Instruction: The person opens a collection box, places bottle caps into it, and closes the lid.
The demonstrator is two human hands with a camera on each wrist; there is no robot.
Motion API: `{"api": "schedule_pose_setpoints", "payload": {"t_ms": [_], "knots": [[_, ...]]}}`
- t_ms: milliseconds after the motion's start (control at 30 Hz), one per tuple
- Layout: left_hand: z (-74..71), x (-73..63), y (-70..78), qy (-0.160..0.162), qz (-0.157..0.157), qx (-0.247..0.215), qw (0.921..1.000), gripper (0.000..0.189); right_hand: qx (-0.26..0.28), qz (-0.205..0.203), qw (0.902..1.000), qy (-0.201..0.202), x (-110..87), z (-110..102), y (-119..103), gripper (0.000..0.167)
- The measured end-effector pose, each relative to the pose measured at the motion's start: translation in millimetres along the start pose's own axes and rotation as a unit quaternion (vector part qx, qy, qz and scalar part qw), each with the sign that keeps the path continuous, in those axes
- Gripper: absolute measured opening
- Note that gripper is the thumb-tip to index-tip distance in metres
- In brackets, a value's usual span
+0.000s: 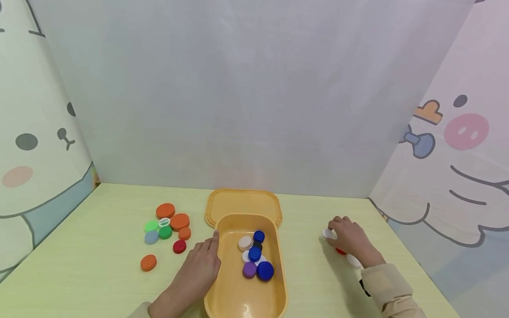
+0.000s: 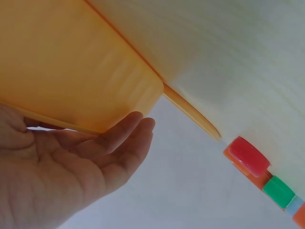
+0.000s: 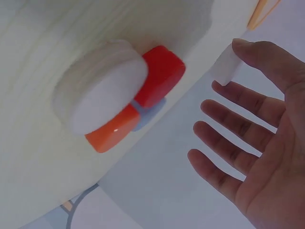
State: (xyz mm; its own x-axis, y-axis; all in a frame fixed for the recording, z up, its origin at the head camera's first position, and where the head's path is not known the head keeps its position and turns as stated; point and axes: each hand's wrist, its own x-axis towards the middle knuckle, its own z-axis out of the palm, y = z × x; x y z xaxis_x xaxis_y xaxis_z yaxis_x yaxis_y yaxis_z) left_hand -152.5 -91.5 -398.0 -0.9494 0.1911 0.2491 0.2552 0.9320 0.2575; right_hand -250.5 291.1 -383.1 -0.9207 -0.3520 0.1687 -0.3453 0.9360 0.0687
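My left hand (image 1: pixel 199 269) holds the left rim of a deep yellow plastic box (image 1: pixel 226 296). In the left wrist view its fingers (image 2: pixel 125 129) lie along the box's outer wall. Inside the box are blue caps (image 1: pixel 265 271), a purple cap (image 1: pixel 249 270), white ones and a black one. On the right side of the table my right hand (image 1: pixel 351 240) pinches a white bottle cap (image 3: pixel 227 67) between thumb and index finger, the other fingers spread. Close by lie a larger white cap (image 3: pixel 107 93), a red cap (image 3: pixel 162 74), an orange cap (image 3: pixel 114 129) and a bluish one.
A flat yellow lid (image 1: pixel 242 203) lies behind the box. Left of it are several loose caps: orange ones (image 1: pixel 165 210), a green one (image 1: pixel 165 232), a dark red one (image 1: pixel 180 246) and a pale blue one (image 1: pixel 151 237). Cloth walls (image 1: pixel 254 110) enclose the table.
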Motion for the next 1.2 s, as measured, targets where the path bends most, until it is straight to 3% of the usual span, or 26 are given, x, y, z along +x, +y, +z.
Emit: {"api": "schedule_pose_setpoints", "payload": {"t_ms": [333, 500, 733, 1033, 1200], "knots": [[0.7, -0.9, -0.8, 0.014, 0.008, 0.005, 0.9999, 0.052, -0.02, -0.076, 0.993, 0.088, 7.7, -19, -41, 0.023], [0.5, -1.0, -0.2, 0.007, 0.005, 0.001, 1.0, 0.052, -0.032, -0.11, 0.9875, 0.108, 10.1, -33, -67, 0.025], [1.1, -0.8, -0.4, 0.007, 0.003, -0.003, 1.0, 0.052, -0.036, -0.145, 0.9831, 0.106, 13.5, -47, -102, 0.028], [1.5, -0.1, -0.6, 0.008, 0.004, -0.002, 1.0, 0.052, -0.01, -0.201, 0.9755, 0.089, 19.0, -48, -140, 0.031], [2.6, -0.4, -1.9, 0.031, 0.015, 0.0, 0.9994, 0.051, -0.013, -0.237, 0.9684, 0.077, 21.2, -45, -158, 0.031]]}}
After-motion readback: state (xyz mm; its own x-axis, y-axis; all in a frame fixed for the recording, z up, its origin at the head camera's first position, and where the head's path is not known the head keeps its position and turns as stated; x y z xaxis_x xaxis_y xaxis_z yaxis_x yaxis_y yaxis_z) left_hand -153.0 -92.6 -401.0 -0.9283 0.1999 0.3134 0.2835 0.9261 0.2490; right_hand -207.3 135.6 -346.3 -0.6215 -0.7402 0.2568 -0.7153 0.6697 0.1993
